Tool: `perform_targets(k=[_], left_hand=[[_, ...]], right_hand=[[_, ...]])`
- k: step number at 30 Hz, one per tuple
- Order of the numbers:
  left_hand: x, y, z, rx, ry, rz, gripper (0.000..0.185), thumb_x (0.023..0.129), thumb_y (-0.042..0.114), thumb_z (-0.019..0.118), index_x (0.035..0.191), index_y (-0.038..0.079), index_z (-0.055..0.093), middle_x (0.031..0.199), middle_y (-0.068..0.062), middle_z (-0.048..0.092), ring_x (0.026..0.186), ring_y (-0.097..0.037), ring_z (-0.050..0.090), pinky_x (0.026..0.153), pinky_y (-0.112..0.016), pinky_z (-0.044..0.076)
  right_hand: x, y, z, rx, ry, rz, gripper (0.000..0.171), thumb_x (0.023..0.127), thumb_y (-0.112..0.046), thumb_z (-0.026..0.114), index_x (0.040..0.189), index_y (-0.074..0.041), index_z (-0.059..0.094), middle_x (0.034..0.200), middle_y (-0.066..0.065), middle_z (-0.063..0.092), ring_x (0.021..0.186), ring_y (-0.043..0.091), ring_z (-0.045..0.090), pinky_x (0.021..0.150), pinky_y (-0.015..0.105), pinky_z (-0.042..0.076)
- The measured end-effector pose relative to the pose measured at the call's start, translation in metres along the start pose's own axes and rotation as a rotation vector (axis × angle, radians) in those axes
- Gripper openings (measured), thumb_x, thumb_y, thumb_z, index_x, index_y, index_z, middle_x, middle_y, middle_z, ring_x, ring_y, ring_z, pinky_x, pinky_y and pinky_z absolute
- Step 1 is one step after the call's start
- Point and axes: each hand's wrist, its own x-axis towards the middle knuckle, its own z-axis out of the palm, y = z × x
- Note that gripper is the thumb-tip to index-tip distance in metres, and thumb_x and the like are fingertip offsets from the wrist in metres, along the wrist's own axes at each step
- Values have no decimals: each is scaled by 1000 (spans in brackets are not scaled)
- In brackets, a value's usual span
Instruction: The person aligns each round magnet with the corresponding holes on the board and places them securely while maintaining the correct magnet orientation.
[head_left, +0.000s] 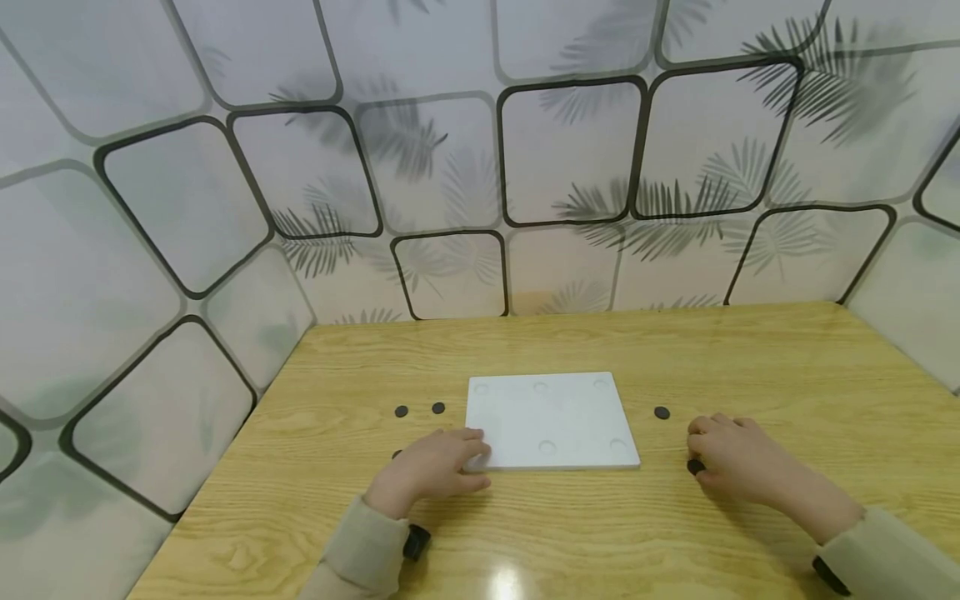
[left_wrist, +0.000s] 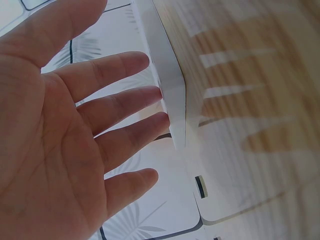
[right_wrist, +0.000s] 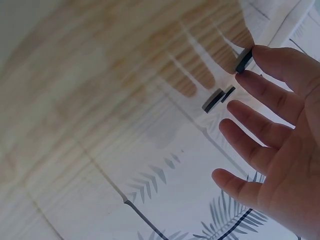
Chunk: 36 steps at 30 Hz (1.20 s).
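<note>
On the wooden counter [head_left: 750,358], two small black discs [head_left: 401,411] are seen at the left, apart from the white board [head_left: 551,421]. The left hand [head_left: 431,467] is laid at the board's near left corner, its grip wide, straight fingers [left_wrist: 125,97] touching the board's edge. Right of the board, another black disc [head_left: 662,412] lies alone. The right hand [head_left: 738,462] rests on the counter, grip wide, thumb touching a black disc [head_left: 694,467]

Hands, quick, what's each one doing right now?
Left hand: open, fingers straight, touching the white board at its corner.
Right hand: open, a fingertip touching a black disc on the table.
</note>
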Motion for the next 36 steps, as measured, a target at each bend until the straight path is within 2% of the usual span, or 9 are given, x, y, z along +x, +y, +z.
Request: perform_targets(k=[8, 17, 26, 31, 36], left_hand=[[0, 1, -1, 12, 3, 1, 45, 86, 40, 54, 122, 13, 54, 132, -6, 43, 120, -22, 39, 100, -42, 30], [1, 0, 1, 14, 4, -2, 45, 85, 40, 55, 122, 14, 54, 132, -5, 43, 121, -22, 39, 100, -42, 30], [0, 0, 1, 20, 8, -2, 46, 85, 41, 55, 122, 13, 54, 133, -6, 42, 121, -22, 38, 100, -41, 30], [0, 0, 0, 21, 6, 5, 45, 85, 40, 55, 121, 12, 54, 132, -7, 42, 121, -22, 38, 100, -40, 30], [0, -1, 0, 21, 5, 8, 45, 85, 40, 55, 121, 12, 55, 132, -7, 42, 121, -22, 38, 100, -40, 31]], right_hand=[[2, 2, 4, 11, -7, -9, 23, 65, -14, 76, 67, -21, 54, 92, 5, 56, 82, 26, 52, 65, 51, 44], [2, 3, 7, 14, 4, -31, 28, 66, -11, 69, 62, -20, 42, 97, 9, 56, 88, 32, 52, 68, 58, 41], [4, 2, 4, 0, 25, -39, 25, 63, -13, 68, 65, -22, 44, 108, 16, 54, 100, 38, 48, 77, 65, 33], [5, 2, 1, -32, 86, -96, 25, 60, -15, 71, 63, -22, 47, 108, 16, 54, 100, 35, 48, 78, 66, 33], [5, -1, -4, -46, 139, -135, 28, 62, -14, 70, 61, -21, 43, 105, 16, 55, 98, 34, 50, 78, 64, 35]])
